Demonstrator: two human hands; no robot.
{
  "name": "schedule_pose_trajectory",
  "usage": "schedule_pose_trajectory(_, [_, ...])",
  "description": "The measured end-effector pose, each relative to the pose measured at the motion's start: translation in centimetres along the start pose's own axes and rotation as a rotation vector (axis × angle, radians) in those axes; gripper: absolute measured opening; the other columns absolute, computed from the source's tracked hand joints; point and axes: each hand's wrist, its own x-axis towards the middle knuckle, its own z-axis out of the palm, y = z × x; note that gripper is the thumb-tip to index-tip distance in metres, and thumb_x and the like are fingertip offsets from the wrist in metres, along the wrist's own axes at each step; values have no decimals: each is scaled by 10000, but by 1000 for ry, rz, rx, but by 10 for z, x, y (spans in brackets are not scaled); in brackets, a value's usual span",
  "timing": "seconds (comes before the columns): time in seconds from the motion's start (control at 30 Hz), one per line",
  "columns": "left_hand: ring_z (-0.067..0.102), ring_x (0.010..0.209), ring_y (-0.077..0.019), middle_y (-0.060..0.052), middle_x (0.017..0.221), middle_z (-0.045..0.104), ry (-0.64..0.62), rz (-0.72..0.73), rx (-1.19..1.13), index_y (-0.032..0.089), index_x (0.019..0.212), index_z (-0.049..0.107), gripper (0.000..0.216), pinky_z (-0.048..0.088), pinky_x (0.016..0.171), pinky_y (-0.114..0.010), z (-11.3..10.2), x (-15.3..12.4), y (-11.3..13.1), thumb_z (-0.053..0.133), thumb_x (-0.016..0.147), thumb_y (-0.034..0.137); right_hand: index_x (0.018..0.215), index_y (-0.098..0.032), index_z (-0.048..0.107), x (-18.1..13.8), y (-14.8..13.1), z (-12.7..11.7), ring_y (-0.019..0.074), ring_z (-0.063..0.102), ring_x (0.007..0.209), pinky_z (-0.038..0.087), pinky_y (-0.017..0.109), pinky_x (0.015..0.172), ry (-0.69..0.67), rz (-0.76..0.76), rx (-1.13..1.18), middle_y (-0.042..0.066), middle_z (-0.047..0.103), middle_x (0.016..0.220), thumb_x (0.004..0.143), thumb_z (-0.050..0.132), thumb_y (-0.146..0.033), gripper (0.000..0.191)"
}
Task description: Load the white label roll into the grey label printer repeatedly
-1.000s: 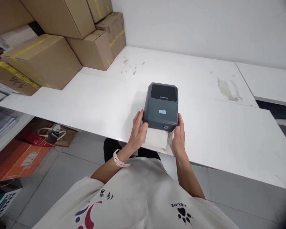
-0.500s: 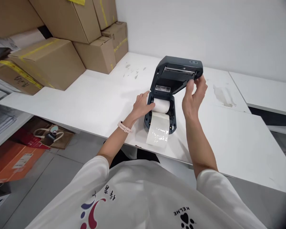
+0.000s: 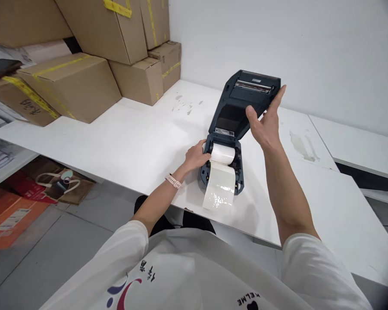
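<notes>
A dark blue-grey label printer [image 3: 242, 180] stands on the white table with its lid [image 3: 237, 114] raised and tipped back. Inside sits a white label roll [image 3: 223, 154], and a glossy strip of labels [image 3: 220, 185] runs from it over the front edge. My left hand [image 3: 196, 156] grips the left side of the printer's base, thumb over the rim beside the roll. At the lid's right edge is my right hand [image 3: 267, 122], its fingers stretched along that side and its thumb spread apart in front of the lid's underside.
Cardboard boxes [image 3: 74, 88] with yellow tape are stacked at the left end of the table [image 3: 142, 142]. A white wall [image 3: 278, 38] rises behind. On the floor at left lie an orange box [image 3: 16, 215] and a brown paper bag [image 3: 77, 191].
The lid has swung further up and back. My right hand has loosened from a grip on its edge to stretched fingers. My left hand still holds the base's left side.
</notes>
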Motion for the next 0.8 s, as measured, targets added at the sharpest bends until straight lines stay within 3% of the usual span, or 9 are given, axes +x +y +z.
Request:
schedule_pose_trajectory(0.13, [593, 772, -213, -13, 826, 644, 22, 5, -128, 210, 1466, 484, 748, 379, 657, -302, 4, 0, -6, 560, 722, 223, 1596, -324, -244, 10, -10, -2, 359, 103, 1592, 293, 648, 1198, 162, 88, -36, 49, 170, 1713, 962, 385, -653, 952])
schedule_pose_trajectory(0.27, [580, 745, -205, -3, 793, 626, 4, -1, -183, 209, 1483, 462, 776, 373, 645, -298, 4, -1, -7, 567, 714, 216, 1639, -291, 93, -11, -36, -9, 427, 107, 1576, 220, 676, 1208, 203, 95, -79, 100, 292, 1673, 978, 400, -598, 791])
schedule_pose_trajectory(0.33, [572, 723, -200, -1, 786, 613, -2, -2, -199, 212, 1483, 458, 764, 374, 640, -298, 4, -1, -7, 565, 727, 223, 1563, -276, 340, -24, -47, -5, 437, 350, 1484, 317, 659, 1163, 51, 65, -102, 129, 488, 1547, 976, 443, -555, 658])
schedule_pose_trajectory(0.4, [556, 694, -194, 1, 771, 595, -6, -4, -208, 211, 1482, 457, 748, 366, 629, -298, 4, -2, -6, 567, 743, 240, 1464, -265, 482, -32, -51, 6, 416, 582, 1281, 451, 611, 1058, -278, 39, -142, 131, 651, 1358, 929, 543, -541, 605])
schedule_pose_trajectory(0.47, [539, 671, -189, 6, 753, 580, -12, -8, -221, 213, 1484, 453, 749, 354, 618, -298, 3, -2, -5, 579, 747, 258, 1455, -237, 495, -33, -50, 23, 414, 650, 1176, 509, 575, 975, -611, 12, -189, 145, 691, 1297, 868, 631, -528, 669])
schedule_pose_trajectory(0.53, [529, 661, -185, 9, 746, 570, -17, -14, -236, 212, 1483, 452, 754, 344, 615, -297, 2, -3, -4, 590, 743, 262, 1506, -192, 431, -29, -46, 38, 433, 640, 1198, 515, 572, 963, -757, -2, -218, 180, 656, 1360, 834, 666, -507, 779])
schedule_pose_trajectory(0.63, [524, 670, -183, 3, 761, 565, -26, -20, -260, 203, 1484, 452, 755, 344, 613, -299, 0, -5, -2, 584, 742, 252, 1539, -191, 374, -25, -43, 36, 422, 632, 1229, 524, 563, 975, -730, 26, -145, 174, 618, 1419, 779, 716, -479, 882])
schedule_pose_trajectory(0.73, [533, 690, -186, -7, 785, 572, -37, -23, -289, 198, 1492, 444, 763, 354, 618, -302, 0, -7, -1, 582, 743, 254, 1534, -297, 389, -34, -40, -1, 381, 621, 1268, 530, 536, 1024, -640, 18, 74, 95, 592, 1470, 730, 767, -488, 909])
schedule_pose_trajectory(0.8, [534, 687, -185, -8, 786, 573, -46, -21, -299, 199, 1514, 418, 783, 353, 619, -303, 0, -6, -2, 584, 752, 273, 1505, -337, 434, -53, -32, -29, 377, 610, 1289, 532, 520, 1051, -502, -10, 218, 69, 586, 1479, 712, 791, -512, 887])
